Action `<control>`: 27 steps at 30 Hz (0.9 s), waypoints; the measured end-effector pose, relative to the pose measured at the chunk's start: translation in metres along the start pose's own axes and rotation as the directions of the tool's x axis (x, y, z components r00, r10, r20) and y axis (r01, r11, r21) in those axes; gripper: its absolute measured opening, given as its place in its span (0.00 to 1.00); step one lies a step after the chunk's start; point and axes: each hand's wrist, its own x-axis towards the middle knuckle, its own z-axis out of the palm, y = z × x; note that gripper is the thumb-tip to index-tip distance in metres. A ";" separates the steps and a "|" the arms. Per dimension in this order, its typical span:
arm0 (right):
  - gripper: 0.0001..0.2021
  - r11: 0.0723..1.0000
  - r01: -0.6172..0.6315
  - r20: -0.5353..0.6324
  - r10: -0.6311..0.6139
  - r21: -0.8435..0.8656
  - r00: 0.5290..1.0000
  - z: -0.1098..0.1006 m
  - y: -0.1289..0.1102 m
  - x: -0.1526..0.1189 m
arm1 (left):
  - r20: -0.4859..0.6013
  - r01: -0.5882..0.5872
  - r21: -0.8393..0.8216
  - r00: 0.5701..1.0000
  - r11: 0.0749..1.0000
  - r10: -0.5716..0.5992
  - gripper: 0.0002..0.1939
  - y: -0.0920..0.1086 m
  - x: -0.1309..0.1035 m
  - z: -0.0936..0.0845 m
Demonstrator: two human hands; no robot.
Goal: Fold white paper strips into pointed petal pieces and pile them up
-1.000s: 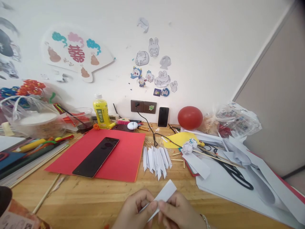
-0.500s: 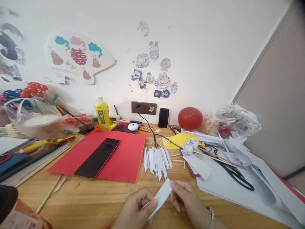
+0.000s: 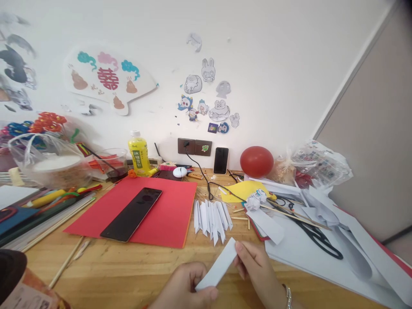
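A narrow white paper strip (image 3: 218,267) is held over the wooden table (image 3: 122,270) near its front edge. My left hand (image 3: 186,288) pinches its lower end between thumb and fingers. My right hand (image 3: 257,268) grips the upper end with thumb and fingertips; a bracelet shows on that wrist. Just beyond the strip lies a row of several folded white paper pieces (image 3: 210,215).
A red sheet (image 3: 167,214) carries a black phone (image 3: 131,213). Black scissors (image 3: 313,234), white paper sheets (image 3: 309,253) and wooden sticks lie at right. Along the wall: a yellow bottle (image 3: 138,153), a second phone (image 3: 221,160), a red balloon (image 3: 256,161), plastic bags. Sticks and pens lie at left.
My right hand has slid up from the strip's middle to its upper end, and the strip now lies flatter and more stretched out between both hands.
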 end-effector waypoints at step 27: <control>0.23 0.584 0.688 0.311 -0.620 -0.431 0.721 0.004 0.002 -0.012 | 0.116 -0.370 0.928 0.388 0.040 0.914 0.09 0.020 -0.015 -0.008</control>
